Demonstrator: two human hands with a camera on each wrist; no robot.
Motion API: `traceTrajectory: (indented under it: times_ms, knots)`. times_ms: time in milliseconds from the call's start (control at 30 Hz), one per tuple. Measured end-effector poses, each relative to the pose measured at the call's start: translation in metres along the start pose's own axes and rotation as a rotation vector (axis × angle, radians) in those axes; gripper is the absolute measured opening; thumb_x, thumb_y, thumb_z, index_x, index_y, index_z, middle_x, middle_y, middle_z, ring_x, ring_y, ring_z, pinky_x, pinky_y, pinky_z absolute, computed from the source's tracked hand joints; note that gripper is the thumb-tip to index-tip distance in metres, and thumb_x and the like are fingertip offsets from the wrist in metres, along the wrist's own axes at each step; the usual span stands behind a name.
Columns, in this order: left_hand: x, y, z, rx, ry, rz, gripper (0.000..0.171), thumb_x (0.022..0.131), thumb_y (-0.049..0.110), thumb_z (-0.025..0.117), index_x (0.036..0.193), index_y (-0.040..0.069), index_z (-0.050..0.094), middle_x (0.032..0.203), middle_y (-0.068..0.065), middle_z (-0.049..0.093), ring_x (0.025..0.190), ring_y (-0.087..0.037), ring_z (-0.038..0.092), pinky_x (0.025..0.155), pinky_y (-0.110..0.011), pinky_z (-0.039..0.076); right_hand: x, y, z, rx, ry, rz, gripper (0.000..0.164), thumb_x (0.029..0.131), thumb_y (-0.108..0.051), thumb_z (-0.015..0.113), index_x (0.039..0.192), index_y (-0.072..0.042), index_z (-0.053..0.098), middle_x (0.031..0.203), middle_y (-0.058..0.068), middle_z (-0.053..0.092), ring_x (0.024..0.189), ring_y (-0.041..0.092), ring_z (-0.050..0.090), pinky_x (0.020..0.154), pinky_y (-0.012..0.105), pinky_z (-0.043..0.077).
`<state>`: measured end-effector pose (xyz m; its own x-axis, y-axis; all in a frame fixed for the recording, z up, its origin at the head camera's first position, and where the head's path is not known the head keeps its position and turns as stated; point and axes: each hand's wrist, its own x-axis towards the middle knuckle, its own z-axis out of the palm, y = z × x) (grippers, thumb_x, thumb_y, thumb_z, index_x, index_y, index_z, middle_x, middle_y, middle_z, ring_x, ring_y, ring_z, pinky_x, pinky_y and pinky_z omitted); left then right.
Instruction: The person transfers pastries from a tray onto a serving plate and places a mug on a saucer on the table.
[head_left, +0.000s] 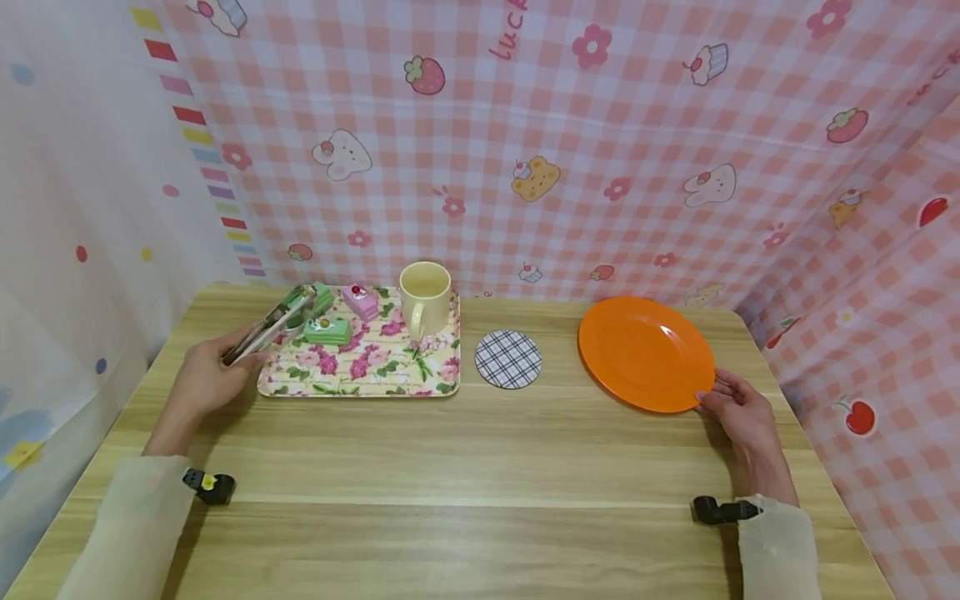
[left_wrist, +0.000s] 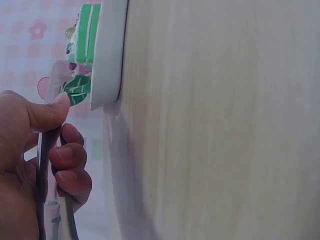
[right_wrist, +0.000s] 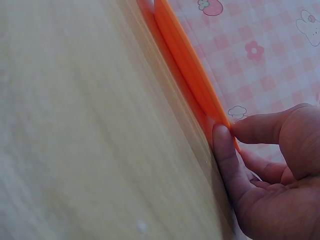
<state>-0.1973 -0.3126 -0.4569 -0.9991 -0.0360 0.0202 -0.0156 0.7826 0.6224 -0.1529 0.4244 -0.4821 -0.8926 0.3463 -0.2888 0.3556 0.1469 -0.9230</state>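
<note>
My left hand (head_left: 213, 375) grips a pair of tongs (head_left: 268, 330) at the left edge of a floral tray (head_left: 405, 382). The tongs' clear tips reach over the tray beside a green toy cake slice (head_left: 324, 296); whether they touch it I cannot tell. Nearer the front lies another green cake slice (head_left: 327, 332), with a pink cake slice (head_left: 361, 302) behind it. A cream mug (head_left: 425, 296) stands upright on the tray's right side. My right hand (head_left: 742, 417) pinches the near right rim of an orange plate (head_left: 645, 354) between thumb and fingers.
Between tray and plate lies a round checked coaster (head_left: 508, 359). All of this is on a wooden table (head_left: 480, 483). A pink checked cloth (head_left: 495, 125) hangs behind and to the right, and a white cloth (head_left: 97, 167) hangs on the left.
</note>
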Motion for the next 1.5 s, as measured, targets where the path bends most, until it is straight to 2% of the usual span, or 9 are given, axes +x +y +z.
traceTrajectory:
  times_ms: [333,467,767,1033,1133,1333,1400,1500]
  knots:
    - [-0.005,0.004,-0.001,-0.058,0.054,0.021,0.061,0.101,0.035,0.064,0.152,0.006,0.047,0.138,-0.04,0.054,0.093,-0.035,0.055,0.067,-0.025,0.04,0.0,-0.004,-0.002,-0.015,-0.013,-0.026,0.075,0.096,-0.006,0.069,0.159,-0.001,0.03,0.105,-0.012,0.057,0.085,-0.001,0.065,0.077,0.015,0.057]
    - [-0.007,0.006,-0.002,-0.062,0.077,0.023,0.06,0.101,0.033,0.064,0.152,0.006,0.047,0.137,-0.04,0.055,0.092,-0.035,0.054,0.066,-0.022,0.039,0.002,-0.006,-0.003,-0.014,-0.018,-0.021,0.076,0.096,-0.007,0.07,0.159,-0.001,0.03,0.105,-0.012,0.057,0.085,-0.001,0.064,0.077,0.015,0.057]
    - [-0.011,0.009,-0.005,-0.068,0.113,0.04,0.058,0.101,0.029,0.064,0.15,0.003,0.049,0.138,-0.039,0.055,0.091,-0.036,0.055,0.066,-0.021,0.038,0.006,-0.003,-0.001,0.014,-0.028,-0.027,0.079,0.095,-0.008,0.072,0.16,-0.001,0.028,0.106,-0.01,0.057,0.084,-0.001,0.066,0.076,0.015,0.058]
    - [-0.013,0.015,-0.008,-0.045,0.089,0.028,0.06,0.102,0.033,0.061,0.154,0.008,0.045,0.14,-0.041,0.052,0.097,-0.039,0.055,0.075,-0.034,0.039,0.004,0.003,0.003,0.03,-0.026,-0.028,0.078,0.095,-0.01,0.073,0.159,-0.001,0.03,0.104,-0.012,0.059,0.086,0.0,0.065,0.076,0.015,0.058]
    - [-0.015,0.019,-0.009,-0.044,0.101,0.054,0.057,0.102,0.029,0.062,0.153,0.009,0.047,0.138,-0.04,0.053,0.094,-0.039,0.056,0.072,-0.034,0.04,0.003,0.003,0.005,0.022,-0.021,-0.028,0.077,0.095,-0.01,0.073,0.159,-0.001,0.03,0.105,-0.011,0.058,0.086,0.0,0.065,0.077,0.015,0.058]
    - [-0.017,0.029,-0.006,-0.064,0.128,0.116,0.053,0.101,0.02,0.064,0.149,0.004,0.051,0.134,-0.04,0.057,0.081,-0.033,0.057,0.057,-0.023,0.04,0.0,0.002,0.006,0.047,-0.013,-0.031,0.077,0.094,-0.008,0.073,0.158,0.0,0.031,0.102,-0.014,0.06,0.084,-0.001,0.065,0.075,0.015,0.058]
    - [-0.018,0.033,-0.003,-0.069,0.117,0.117,0.054,0.101,0.022,0.064,0.15,0.004,0.05,0.135,-0.039,0.057,0.085,-0.033,0.059,0.058,-0.02,0.04,-0.001,0.002,0.004,0.066,-0.011,-0.033,0.076,0.094,-0.007,0.073,0.158,0.0,0.031,0.101,-0.014,0.06,0.083,-0.001,0.065,0.074,0.015,0.058]
    - [-0.021,0.039,0.0,-0.077,0.097,0.103,0.056,0.102,0.027,0.063,0.152,0.006,0.048,0.137,-0.038,0.056,0.087,-0.035,0.061,0.059,-0.023,0.043,-0.001,0.002,0.002,0.061,-0.014,-0.039,0.076,0.095,-0.008,0.072,0.158,0.0,0.031,0.101,-0.014,0.06,0.083,-0.002,0.065,0.074,0.014,0.057]
